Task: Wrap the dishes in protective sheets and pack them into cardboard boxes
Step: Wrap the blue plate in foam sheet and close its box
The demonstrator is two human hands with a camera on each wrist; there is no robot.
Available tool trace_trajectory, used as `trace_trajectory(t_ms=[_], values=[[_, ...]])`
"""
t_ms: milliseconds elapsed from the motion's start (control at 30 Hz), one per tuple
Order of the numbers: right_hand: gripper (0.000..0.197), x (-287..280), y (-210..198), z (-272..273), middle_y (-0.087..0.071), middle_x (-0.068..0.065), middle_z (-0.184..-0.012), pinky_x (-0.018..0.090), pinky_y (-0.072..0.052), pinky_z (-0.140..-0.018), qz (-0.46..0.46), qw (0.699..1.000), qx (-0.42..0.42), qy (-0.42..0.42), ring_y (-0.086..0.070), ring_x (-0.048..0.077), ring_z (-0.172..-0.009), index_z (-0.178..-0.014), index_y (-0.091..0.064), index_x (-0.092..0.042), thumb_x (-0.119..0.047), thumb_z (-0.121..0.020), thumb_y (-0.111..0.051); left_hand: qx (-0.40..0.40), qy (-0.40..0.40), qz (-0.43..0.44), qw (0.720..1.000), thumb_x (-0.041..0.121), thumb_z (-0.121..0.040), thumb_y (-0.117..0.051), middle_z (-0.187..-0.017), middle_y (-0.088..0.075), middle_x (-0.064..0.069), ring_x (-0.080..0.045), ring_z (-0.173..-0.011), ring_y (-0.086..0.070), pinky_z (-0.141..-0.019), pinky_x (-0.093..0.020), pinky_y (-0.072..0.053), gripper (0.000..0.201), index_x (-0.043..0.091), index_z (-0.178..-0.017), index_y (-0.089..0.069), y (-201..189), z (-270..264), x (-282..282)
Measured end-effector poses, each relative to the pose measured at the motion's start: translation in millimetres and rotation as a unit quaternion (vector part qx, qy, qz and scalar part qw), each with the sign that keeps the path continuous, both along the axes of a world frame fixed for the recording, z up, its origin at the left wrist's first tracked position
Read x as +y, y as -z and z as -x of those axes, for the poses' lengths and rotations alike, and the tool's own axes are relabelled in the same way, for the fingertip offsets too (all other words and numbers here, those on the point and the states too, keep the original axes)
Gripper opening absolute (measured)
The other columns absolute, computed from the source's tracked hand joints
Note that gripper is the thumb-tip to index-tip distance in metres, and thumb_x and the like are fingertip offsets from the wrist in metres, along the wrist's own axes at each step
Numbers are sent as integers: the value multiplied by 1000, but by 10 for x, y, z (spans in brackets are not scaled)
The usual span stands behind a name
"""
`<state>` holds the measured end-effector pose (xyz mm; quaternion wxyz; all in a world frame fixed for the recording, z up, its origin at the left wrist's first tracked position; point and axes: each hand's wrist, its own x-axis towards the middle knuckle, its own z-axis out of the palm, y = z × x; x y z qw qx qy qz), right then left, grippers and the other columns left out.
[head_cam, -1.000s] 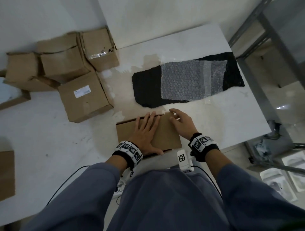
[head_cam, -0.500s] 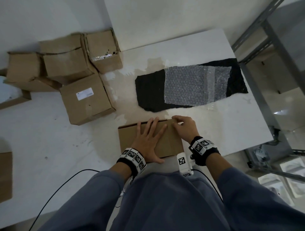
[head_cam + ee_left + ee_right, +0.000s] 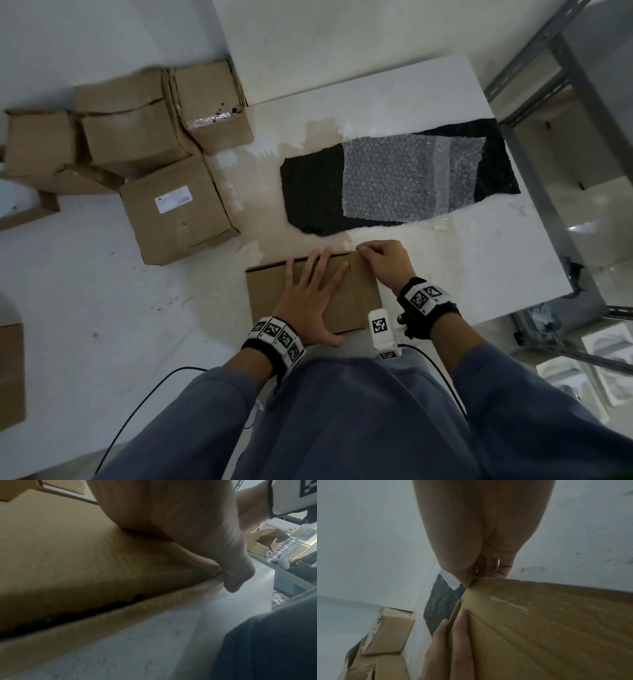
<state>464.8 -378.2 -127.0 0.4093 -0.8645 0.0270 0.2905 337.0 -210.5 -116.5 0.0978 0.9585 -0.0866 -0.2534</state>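
Observation:
A flattened cardboard box (image 3: pixel 265 291) lies on the white table (image 3: pixel 462 260), close to the front edge. My left hand (image 3: pixel 317 274) presses flat on its top with the fingers spread, the thumb (image 3: pixel 236 573) hooked over the near edge. My right hand (image 3: pixel 371 251) is curled at the box's far right corner (image 3: pixel 488 586) and pinches the cardboard edge there. Beyond the box a bubble-wrap sheet (image 3: pixel 400 178) lies spread on a black sheet (image 3: pixel 311 195). No dish is in view.
Several closed cardboard boxes (image 3: pixel 178 219) are stacked to the left on the white surface. A grey metal shelf frame (image 3: pixel 548 164) stands along the right, with white moulded trays (image 3: pixel 603 346) low beside it. More cardboard (image 3: pixel 10 373) shows at the left edge.
My right hand's fingers have curled from loosely extended to pinching the box's far right corner. The left hand stays flat on the box.

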Motion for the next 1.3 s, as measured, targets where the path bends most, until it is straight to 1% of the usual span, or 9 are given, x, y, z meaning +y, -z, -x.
trace_trajectory(t_ms=[200, 267, 467, 567, 700, 867, 933, 1167, 1300], values=[[20, -38, 19, -55, -75, -1, -103, 26, -47, -90, -12, 999, 4, -32, -65, 12, -101, -104, -78, -15, -23, -96, -62, 1, -5, 0, 1000, 90, -48, -57, -164, 11, -14, -35, -151, 6, -110, -72, 2, 142, 29, -158, 8, -22, -5, -4], [19, -67, 59, -67, -75, -3, -100, 31, -51, -89, -26, 999, 10, -39, -66, 11, -97, -103, -78, -18, -26, -96, -62, 1, -5, 0, 1000, 90, -47, -57, -165, 8, -15, -36, -151, 3, -110, -72, 0, 142, 28, -158, 7, -23, -1, 0], [18, -124, 133, -95, -74, -8, -95, 34, -54, -86, -57, 997, 22, -50, -67, 9, -92, -102, -78, -21, -24, -97, -61, -9, -8, 7, 1000, 92, -43, -56, -159, -14, -15, -35, -145, -18, -111, -67, -10, 140, 29, -158, -7, -45, -55, 20], [19, -116, 130, -118, -73, -9, -93, 28, -50, -82, -57, 996, 33, -62, -64, 4, -89, -104, -78, -19, -23, -98, -60, -12, 1, 22, 1000, 91, -40, -60, -153, -20, -17, -38, -142, -21, -114, -63, -12, 141, 27, -157, -13, -40, -111, 33], [21, -91, 120, -117, -71, -11, -92, 23, -45, -78, -44, 995, 35, -88, -62, 2, -86, -106, -77, -20, -21, -99, -58, -9, 6, 26, 1000, 91, -41, -57, -158, -13, -20, -41, -148, -11, -116, -63, -9, 143, 25, -158, -9, -12, -93, 22], [24, -24, 63, -36, -69, -10, -100, 1, -37, -75, -25, 995, -3, -101, -60, 4, -94, -109, -76, -20, -17, -100, -54, -17, 7, 23, 1000, 91, -42, -55, -160, -10, -20, -38, -146, -15, -115, -62, -10, 141, 25, -158, -9, -15, -102, 24], [25, 9, 61, 19, -68, -11, -101, -2, -36, -76, -22, 996, -16, -85, -58, 3, -96, -110, -75, -19, -16, -101, -53, -17, 3, 32, 999, 89, -42, -56, -159, -14, -19, -38, -145, -19, -115, -62, -10, 138, 26, -157, -13, -17, -109, 28], [24, 26, 18, -16, -69, -9, -100, 14, -41, -77, -40, 995, 1, -91, -60, 5, -93, -109, -75, -20, -16, -101, -52, -39, -21, 82, 996, 83, -39, -63, -150, -27, -18, -37, -136, -31, -108, -60, -21, 123, 29, -147, -33, -76, -144, 59], [23, 82, -105, -144, -68, -5, -108, 26, -45, -87, -55, 993, 9, -106, -60, 11, -99, -116, -72, -21, -26, -100, -55, -53, -46, 123, 990, 86, -40, -66, -150, -28, -13, -32, -137, -31, -108, -59, -25, 123, 29, -143, -30, -190, -271, 204]])
